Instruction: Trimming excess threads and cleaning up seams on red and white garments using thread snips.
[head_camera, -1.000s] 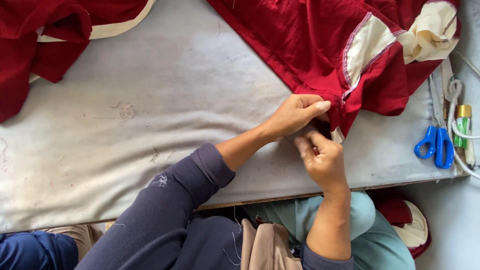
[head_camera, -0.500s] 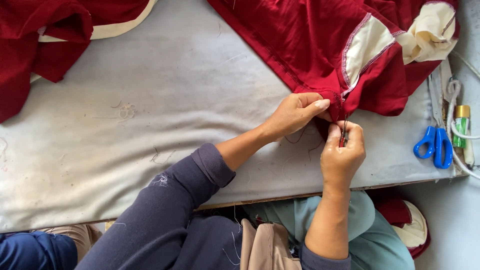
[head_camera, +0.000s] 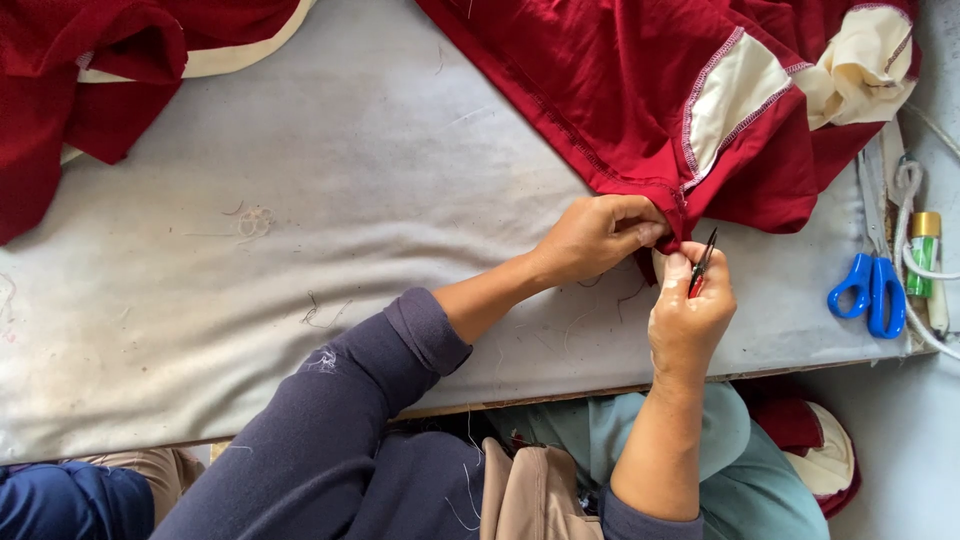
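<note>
While my left hand pinched the lower edge of the red garment at the seam beside its cream panel, my right hand had come up from just under that edge, where it sat a second before, and now held the small thread snips with their dark tips showing, pointed up at the seam. A moment earlier the blades were hidden in my fist; now they stood just beside the cloth, slightly parted as far as I could tell. I judged the trimming of loose threads at that hem to be about to happen, not done. My left fingers were closed tight on the fabric, my right curled round the snips' handle.

The garment lay across the far right of the grey padded table, its hem point near the front edge. To the right, the blue scissors, a green tube and a white cord crowded the table's end, so there was little room that way. Leftward the table lay bare up to another red heap at the far corner.
</note>
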